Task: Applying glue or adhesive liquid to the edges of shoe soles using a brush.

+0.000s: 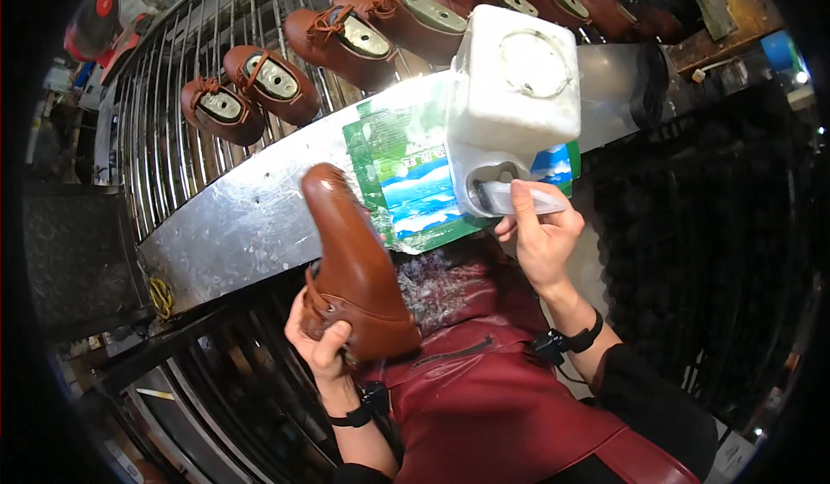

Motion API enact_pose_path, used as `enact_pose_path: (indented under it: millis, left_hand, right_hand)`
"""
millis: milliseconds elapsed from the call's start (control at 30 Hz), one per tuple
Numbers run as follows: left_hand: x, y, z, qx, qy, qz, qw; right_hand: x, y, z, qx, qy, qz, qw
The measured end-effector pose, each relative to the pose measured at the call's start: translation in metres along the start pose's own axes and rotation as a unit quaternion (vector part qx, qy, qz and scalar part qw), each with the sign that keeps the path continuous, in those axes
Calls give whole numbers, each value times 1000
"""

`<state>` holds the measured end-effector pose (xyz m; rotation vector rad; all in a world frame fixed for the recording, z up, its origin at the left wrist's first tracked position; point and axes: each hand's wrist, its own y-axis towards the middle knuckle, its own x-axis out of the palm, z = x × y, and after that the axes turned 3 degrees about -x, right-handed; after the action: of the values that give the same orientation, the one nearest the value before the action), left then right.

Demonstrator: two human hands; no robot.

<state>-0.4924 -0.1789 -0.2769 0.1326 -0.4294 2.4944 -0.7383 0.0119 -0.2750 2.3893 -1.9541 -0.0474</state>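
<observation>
Metal bars make up the slatted rack stretching well beyond both hands, and between it and the grips runs a broad, scuffed metal ledge. Maroon covers the lap as an apron, nearer the body than either hand and smeared with something pale. On the rack, past both grips, a row of brown shoes sits with soles down. Straight ahead of the right hand, a boxy white container stands on a green-and-blue sheet, its dark opening facing that hand. Left of the right hand, and clear of it, is a loose brown shoe, held off the ledge; the left hand is clamped on its laced heel half, thumb pressed to the leather. Its long axis runs away from the wearer, toe farthest from the left grip and leaning leftward, the sole side seemingly turned toward the right hand. That right hand pinches a translucent handle between thumb and fingers at the container's mouth (whatever tips its far end cannot be made out).
</observation>
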Motion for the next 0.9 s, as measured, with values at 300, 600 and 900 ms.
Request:
enact_pose_path:
  millis: [300,600,900]
  left_hand:
    - [10,-21,17,-51,-5,-83,995]
    - [11,-11,17,-72,-57,-114,989]
    - [-2,-4,-1,-69,-122,-122,983]
  right_hand:
    - [9,22,-48,218,347,-110,905]
    - [9,-8,-67,-5,190,-295,936]
    - [-6,-83,-81,-98,109,-465,873]
